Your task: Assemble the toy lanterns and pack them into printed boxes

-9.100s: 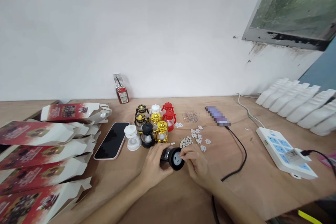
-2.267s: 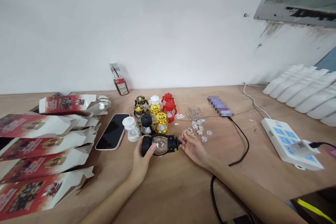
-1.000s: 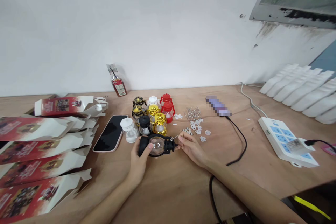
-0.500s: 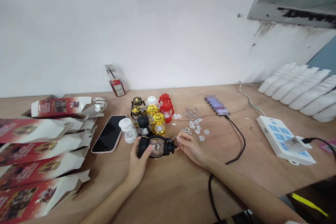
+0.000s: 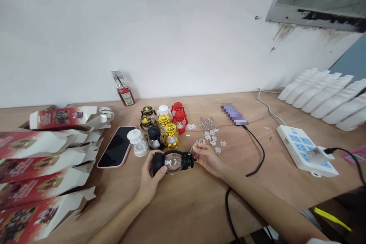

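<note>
My left hand [image 5: 151, 173] is wrapped round the base of a small black lantern [image 5: 173, 162], which lies sideways with its top pointing right. At the lantern's top, my right hand [image 5: 206, 157] pinches a thin metal wire hook [image 5: 191, 150], one end of which meets the black cap. Just behind stand several more mini lanterns: a black one [image 5: 155, 137], a white one [image 5: 138, 143], a gold one [image 5: 171, 136] and a red one [image 5: 180, 122] among them. A heap of wire hooks [image 5: 207, 123] and small white plastic pieces [image 5: 213, 137] lie beyond my right hand.
Red printed boxes [image 5: 51, 194] fill the left side. A phone [image 5: 116, 148] lies beside them, with a bottle [image 5: 124, 91] by the wall. Right are a second phone [image 5: 233, 114] on a black cable [image 5: 263, 154], a power strip [image 5: 305, 150] and white containers [image 5: 323, 95].
The black lantern and both hands have shifted slightly right and nearer to me. The wire hook now stands more upright at the lantern's cap. The whole view has shifted a little.
</note>
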The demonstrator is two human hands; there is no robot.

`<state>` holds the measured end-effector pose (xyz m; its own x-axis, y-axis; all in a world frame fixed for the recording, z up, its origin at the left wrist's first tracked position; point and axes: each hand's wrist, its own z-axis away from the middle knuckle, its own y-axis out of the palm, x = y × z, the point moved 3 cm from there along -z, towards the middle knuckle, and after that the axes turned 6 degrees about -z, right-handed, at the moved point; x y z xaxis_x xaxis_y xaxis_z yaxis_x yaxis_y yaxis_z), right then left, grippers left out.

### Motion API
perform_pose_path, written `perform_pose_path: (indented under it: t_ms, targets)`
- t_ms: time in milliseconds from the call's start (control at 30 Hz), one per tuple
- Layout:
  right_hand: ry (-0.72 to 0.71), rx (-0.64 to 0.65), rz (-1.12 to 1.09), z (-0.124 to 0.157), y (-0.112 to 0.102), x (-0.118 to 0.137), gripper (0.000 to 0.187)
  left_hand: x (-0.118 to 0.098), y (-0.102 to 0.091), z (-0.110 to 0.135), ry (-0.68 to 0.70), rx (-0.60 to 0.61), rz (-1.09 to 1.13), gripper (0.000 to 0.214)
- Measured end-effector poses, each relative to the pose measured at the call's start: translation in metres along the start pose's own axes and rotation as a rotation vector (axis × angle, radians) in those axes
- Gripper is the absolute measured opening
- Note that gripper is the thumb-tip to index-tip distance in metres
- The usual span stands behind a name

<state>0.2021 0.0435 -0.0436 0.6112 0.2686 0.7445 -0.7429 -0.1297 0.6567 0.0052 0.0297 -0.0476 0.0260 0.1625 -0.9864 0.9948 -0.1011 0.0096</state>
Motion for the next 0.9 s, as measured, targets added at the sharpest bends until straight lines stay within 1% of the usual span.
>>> perform_pose_path:
  t_ms: [67,167,233,300,400,433,500,600,667,733,800,833,900]
  targets:
    - [0.04,-0.023,-0.024,0.0,0.0,0.0,0.034,-0.004,-0.001,0.0,0.045,0.022,-0.029,0.04]
    - [0.098,-0.052,-0.043,-0.001,-0.002,0.0,0.036,-0.014,-0.001,-0.001,0.112,0.013,-0.125,0.039]
    - [0.099,-0.063,-0.034,-0.002,-0.004,0.002,0.035,-0.02,0.001,-0.002,0.118,0.016,-0.168,0.037]
    - [0.052,-0.081,0.0,-0.003,-0.008,0.009,0.033,-0.02,0.005,-0.004,0.071,0.024,-0.19,0.038]
    - [-0.084,-0.132,0.099,-0.003,-0.014,0.028,0.029,-0.013,0.012,-0.004,-0.032,0.06,-0.243,0.04]
    - [-0.136,-0.152,0.139,-0.002,-0.015,0.035,0.027,-0.011,0.014,-0.004,-0.038,0.08,-0.29,0.039]
    - [-0.224,-0.182,0.242,0.0,-0.013,0.049,0.025,-0.01,0.017,-0.003,-0.001,0.125,-0.436,0.035]
    - [-0.3,-0.197,0.443,0.007,0.001,0.065,0.024,-0.014,0.02,0.0,0.073,0.19,-0.65,0.029]
    - [-0.348,-0.185,0.567,0.013,0.016,0.073,0.025,-0.017,0.02,0.0,0.102,0.216,-0.724,0.027]
    - [-0.435,-0.141,0.715,0.022,0.035,0.078,0.024,-0.018,0.02,-0.001,0.149,0.225,-0.77,0.026]
    - [-0.563,-0.046,0.925,0.034,0.058,0.079,0.024,-0.018,0.019,-0.001,0.194,0.222,-0.829,0.03]
    - [-0.629,0.021,1.042,0.041,0.068,0.077,0.025,-0.017,0.019,-0.001,0.211,0.225,-0.869,0.032]
    - [-0.726,0.159,1.249,0.055,0.086,0.065,0.021,-0.015,0.02,0.0,0.23,0.246,-0.961,0.034]
